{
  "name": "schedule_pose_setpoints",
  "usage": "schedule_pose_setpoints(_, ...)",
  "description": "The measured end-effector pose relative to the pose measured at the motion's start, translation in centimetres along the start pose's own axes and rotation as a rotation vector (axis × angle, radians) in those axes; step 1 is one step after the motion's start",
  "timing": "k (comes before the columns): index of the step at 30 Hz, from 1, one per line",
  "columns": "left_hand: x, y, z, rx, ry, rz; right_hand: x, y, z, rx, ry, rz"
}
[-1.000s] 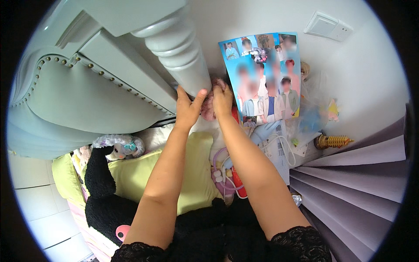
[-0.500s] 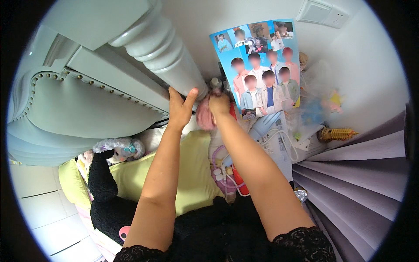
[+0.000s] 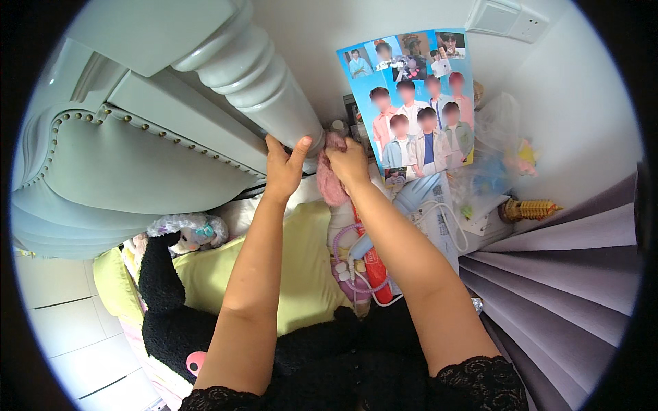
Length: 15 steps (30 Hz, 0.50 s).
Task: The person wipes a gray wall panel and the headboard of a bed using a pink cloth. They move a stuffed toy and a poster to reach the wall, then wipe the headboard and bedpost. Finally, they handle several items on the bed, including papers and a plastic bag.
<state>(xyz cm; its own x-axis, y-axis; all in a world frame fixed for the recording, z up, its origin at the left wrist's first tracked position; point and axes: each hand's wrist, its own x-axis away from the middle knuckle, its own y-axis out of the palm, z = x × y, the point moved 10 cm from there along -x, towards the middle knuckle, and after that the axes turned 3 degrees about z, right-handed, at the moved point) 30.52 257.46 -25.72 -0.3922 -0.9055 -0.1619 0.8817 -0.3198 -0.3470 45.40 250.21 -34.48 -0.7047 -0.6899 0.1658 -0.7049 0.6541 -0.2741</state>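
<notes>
At the lower end of the turned white bedpost (image 3: 257, 75), my left hand (image 3: 284, 171) is pressed around it, the thumb in front and the fingers on the far left side. My right hand (image 3: 349, 164) is closed on a soft pink cloth (image 3: 332, 183) just right of the post. Part of the cloth hangs below my fingers and part sticks up above them. Behind it, the pale cap of a small bottle (image 3: 337, 126) shows. A blue poster (image 3: 421, 109) with printed pictures of people stands to the right of my right hand.
On the left is a padded headboard (image 3: 137, 164) with brass studs. A yellow-green pillow (image 3: 301, 267), a black plush toy (image 3: 168, 335) and a white plush (image 3: 192, 233) lie below. A white cable (image 3: 456, 229), a gold tower figure (image 3: 531, 209) and grey curtains (image 3: 562, 267) are on the right.
My right hand has moved a little to the right with the pink cloth, which now hangs longer. The poster has shifted slightly right. My left hand stays at the post.
</notes>
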Motion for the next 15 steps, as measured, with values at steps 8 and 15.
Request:
schedule_pose_setpoints(8,4.0,-0.3,-2.1,0.31,-0.369,0.207,0.6,-1.1,-6.5,-0.827,-0.028,-0.042)
schedule_pose_setpoints(15,5.9,2.4,-3.7,0.359,-0.416,0.16,-5.1,3.0,-2.5,-0.358,-0.006,-0.132)
